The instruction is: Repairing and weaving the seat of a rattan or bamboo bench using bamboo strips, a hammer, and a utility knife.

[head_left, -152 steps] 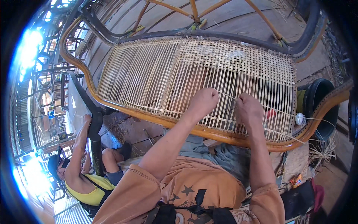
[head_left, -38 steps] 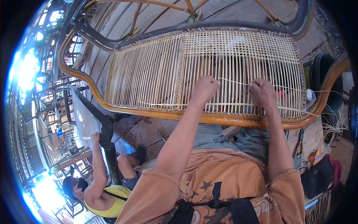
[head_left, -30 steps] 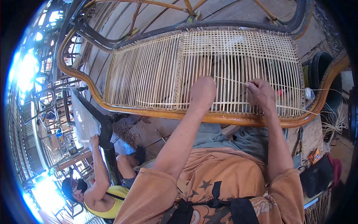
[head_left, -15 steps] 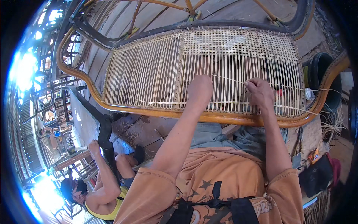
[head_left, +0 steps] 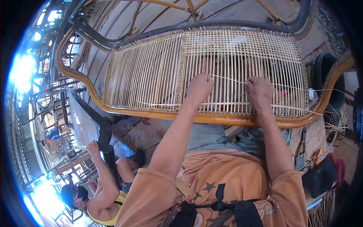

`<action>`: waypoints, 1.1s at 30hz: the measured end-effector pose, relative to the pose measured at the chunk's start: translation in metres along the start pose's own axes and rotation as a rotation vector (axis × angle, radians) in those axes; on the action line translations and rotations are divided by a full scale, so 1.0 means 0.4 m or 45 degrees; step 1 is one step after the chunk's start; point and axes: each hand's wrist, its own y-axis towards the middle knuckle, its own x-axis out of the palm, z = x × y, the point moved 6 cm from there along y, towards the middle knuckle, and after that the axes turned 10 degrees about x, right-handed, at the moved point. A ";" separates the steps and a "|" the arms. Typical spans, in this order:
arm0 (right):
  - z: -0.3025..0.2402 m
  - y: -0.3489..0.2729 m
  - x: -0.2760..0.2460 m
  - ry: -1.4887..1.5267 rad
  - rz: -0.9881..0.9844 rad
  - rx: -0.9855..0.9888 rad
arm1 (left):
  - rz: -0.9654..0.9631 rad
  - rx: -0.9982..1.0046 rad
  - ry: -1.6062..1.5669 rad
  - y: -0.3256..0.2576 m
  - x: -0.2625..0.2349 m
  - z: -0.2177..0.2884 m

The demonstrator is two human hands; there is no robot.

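Cane panel (head_left: 145,72): in the head view we see it across the upper middle of the frame, set within a curved wooden rail (head_left: 151,111); its right section has a close weave (head_left: 242,47) along the top, while lower down mostly bare upright strands run toward us.
Left hand (head_left: 200,87): just above the frame's centre, curled tight and, as far as we can tell, pinching the cross strand (head_left: 227,78).
Right hand (head_left: 259,90): right of centre, apart from the left, curled over the same strand; the exact finger contact is partly hidden from us.
Cross strand: it slants slightly down rightward between both hands, over the uprights.
Step in hand: we judge it to be threading or drawing this strand across the uprights.
Next move: in our judgement it calls for keeping over and under in order, then easing the strand up toward the close weave without kinking it.
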 end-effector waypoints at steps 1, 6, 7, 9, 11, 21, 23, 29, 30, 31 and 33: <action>-0.014 -0.002 -0.005 -0.193 0.109 -0.078 | -0.002 0.008 -0.008 0.000 0.007 0.004; 0.015 -0.015 -0.004 -0.022 0.086 -0.182 | 0.146 0.341 0.395 0.002 -0.022 0.048; 0.023 -0.023 -0.001 -0.037 0.098 -0.185 | 0.155 0.348 0.380 0.007 -0.028 0.049; 0.016 -0.038 -0.010 0.076 0.184 -0.340 | 0.032 0.251 0.359 0.018 -0.033 0.037; 0.028 -0.029 -0.011 0.171 0.175 -0.331 | 0.028 0.318 0.352 0.032 -0.036 0.042; -0.148 -0.044 0.010 0.819 0.313 -0.635 | -0.028 0.265 0.994 -0.042 -0.462 -0.246; -0.327 -0.056 0.117 0.252 -0.039 -0.840 | -0.021 0.297 0.888 -0.093 -0.503 -0.168; -0.331 -0.044 0.073 0.495 -0.105 -0.677 | 0.183 0.295 0.226 -0.122 -0.446 0.009; -0.280 -0.015 0.073 0.562 -0.162 -0.518 | 0.223 0.333 0.149 -0.093 -0.389 0.009; -0.241 0.019 0.058 0.433 -0.082 -0.572 | 0.174 0.228 0.114 -0.051 -0.321 -0.010; -0.173 0.074 0.063 0.150 -0.413 -0.215 | 0.330 0.244 0.252 -0.013 -0.222 0.000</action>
